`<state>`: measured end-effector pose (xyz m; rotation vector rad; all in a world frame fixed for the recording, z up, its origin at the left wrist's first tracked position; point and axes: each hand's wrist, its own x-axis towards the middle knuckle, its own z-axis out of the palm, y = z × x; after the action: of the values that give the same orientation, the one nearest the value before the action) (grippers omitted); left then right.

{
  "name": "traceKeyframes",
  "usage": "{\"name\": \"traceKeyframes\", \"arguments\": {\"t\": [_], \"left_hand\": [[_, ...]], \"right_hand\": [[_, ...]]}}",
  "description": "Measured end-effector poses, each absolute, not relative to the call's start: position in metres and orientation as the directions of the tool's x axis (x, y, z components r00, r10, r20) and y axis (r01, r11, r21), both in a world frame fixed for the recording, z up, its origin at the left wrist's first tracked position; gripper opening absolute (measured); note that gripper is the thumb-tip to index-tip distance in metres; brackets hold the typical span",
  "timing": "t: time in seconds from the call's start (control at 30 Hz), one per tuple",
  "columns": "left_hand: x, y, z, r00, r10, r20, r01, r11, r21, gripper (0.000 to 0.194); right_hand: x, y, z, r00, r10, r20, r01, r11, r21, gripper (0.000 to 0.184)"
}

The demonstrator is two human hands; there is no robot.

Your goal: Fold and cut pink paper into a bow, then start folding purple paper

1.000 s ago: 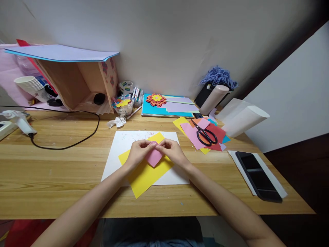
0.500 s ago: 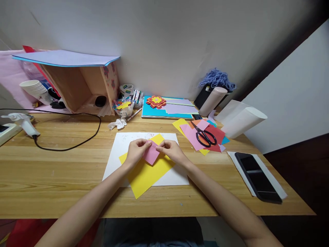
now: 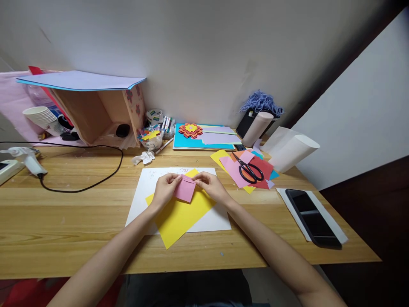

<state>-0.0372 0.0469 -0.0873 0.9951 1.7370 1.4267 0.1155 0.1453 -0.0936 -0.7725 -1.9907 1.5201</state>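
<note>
Takes place at a pale wooden desk with visible grain (image 3: 79,238), set against a plain grey wall (image 3: 198,51). Holds a small square of pink paper (image 3: 184,192) over a yellow rectangular paper sheet (image 3: 177,221), laid askew on a larger white paper sheet (image 3: 214,221). Cannot tell whether pink and yellow touch. Pinches the square's upper left corner between thumb and fingers of the left hand (image 3: 165,187); grips the upper right corner likewise with the right hand (image 3: 211,186). Shows a narrow folded band along the top edge.

Looks like a folding step, turning over or creasing that band. Seems to call next for keeping both corners aligned and pressing evenly along the band, so as not to skew the crease.

Offers little to read. Cannot make out the blue-and-green label on the round white roll of tape (image 3: 155,115), nor the print on the stacked white paper cups (image 3: 41,117). Cannot find any legible word on the black phone (image 3: 313,219) with dark screen.
</note>
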Motion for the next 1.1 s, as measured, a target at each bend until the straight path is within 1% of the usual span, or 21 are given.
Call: {"name": "traceKeyframes", "arguments": {"t": [0.13,0.23,0.33,0.4,0.47,0.53,0.6,0.67,0.7,0.77,0.8,0.87,0.9,0.93,1.0,1.03,1.1], "left_hand": [[-0.036,0.046,-0.088,-0.485,0.873,-0.047,0.100,0.108,0.989,0.039],[-0.034,0.046,-0.087,-0.455,0.888,-0.066,0.068,0.108,0.992,0.039],[-0.034,0.047,-0.086,-0.415,0.907,-0.073,0.033,0.095,0.995,0.038],[-0.036,0.048,-0.085,-0.397,0.917,-0.039,0.029,0.055,0.998,0.034],[-0.037,0.048,-0.083,-0.383,0.924,0.015,0.055,0.007,0.998,0.029],[-0.037,0.046,-0.079,-0.347,0.932,0.105,0.136,-0.060,0.989,0.023],[-0.036,0.044,-0.074,-0.281,0.927,0.248,0.283,-0.167,0.945,0.017],[-0.034,0.042,-0.070,-0.214,0.896,0.389,0.426,-0.272,0.863,0.013],[-0.034,0.041,-0.068,-0.197,0.878,0.436,0.483,-0.300,0.823,0.013],[-0.033,0.040,-0.067,-0.197,0.856,0.478,0.566,-0.299,0.768,0.020],[-0.032,0.040,-0.068,-0.207,0.851,0.483,0.598,-0.281,0.751,0.029],[-0.031,0.040,-0.070,-0.228,0.854,0.467,0.635,-0.233,0.736,0.054],[-0.030,0.040,-0.071,-0.244,0.864,0.441,0.632,-0.203,0.748,0.062],[-0.029,0.041,-0.072,-0.267,0.878,0.397,0.606,-0.167,0.777,0.064],[-0.029,0.042,-0.075,-0.308,0.919,0.244,0.477,-0.073,0.876,0.052],[-0.029,0.043,-0.076,-0.305,0.941,0.145,0.376,-0.021,0.926,0.047],[-0.031,0.046,-0.077,-0.238,0.970,-0.043,0.147,0.080,0.986,0.052]], "right_hand": [[0.115,0.144,-0.094,-0.701,0.710,0.061,0.109,0.192,-0.975,0.019],[0.115,0.144,-0.095,-0.677,0.730,0.093,0.096,0.214,-0.972,0.016],[0.116,0.145,-0.095,-0.668,0.731,0.137,0.081,0.254,-0.964,0.013],[0.118,0.144,-0.092,-0.670,0.716,0.197,0.086,0.339,-0.937,0.014],[0.121,0.142,-0.086,-0.643,0.696,0.320,0.127,0.509,-0.851,0.018],[0.124,0.140,-0.079,-0.582,0.650,0.488,0.198,0.696,-0.690,0.021],[0.126,0.138,-0.073,-0.556,0.550,0.623,0.226,0.822,-0.524,0.015],[0.129,0.137,-0.071,-0.573,0.426,0.699,0.187,0.899,-0.395,0.007],[0.129,0.137,-0.071,-0.583,0.372,0.723,0.163,0.925,-0.345,0.007],[0.131,0.139,-0.074,-0.573,0.298,0.763,0.143,0.954,-0.265,0.008],[0.131,0.140,-0.076,-0.559,0.276,0.782,0.150,0.961,-0.233,0.009],[0.132,0.142,-0.079,-0.534,0.237,0.812,0.179,0.970,-0.166,0.011],[0.132,0.143,-0.080,-0.523,0.218,0.824,0.198,0.971,-0.132,0.011],[0.133,0.143,-0.081,-0.513,0.198,0.835,0.217,0.971,-0.097,0.012],[0.133,0.145,-0.081,-0.504,0.155,0.850,0.242,0.970,-0.034,0.014],[0.133,0.145,-0.082,-0.506,0.129,0.853,0.244,0.970,-0.002,0.015],[0.134,0.146,-0.082,-0.524,0.062,0.850,0.225,0.972,0.067,0.018]]}}
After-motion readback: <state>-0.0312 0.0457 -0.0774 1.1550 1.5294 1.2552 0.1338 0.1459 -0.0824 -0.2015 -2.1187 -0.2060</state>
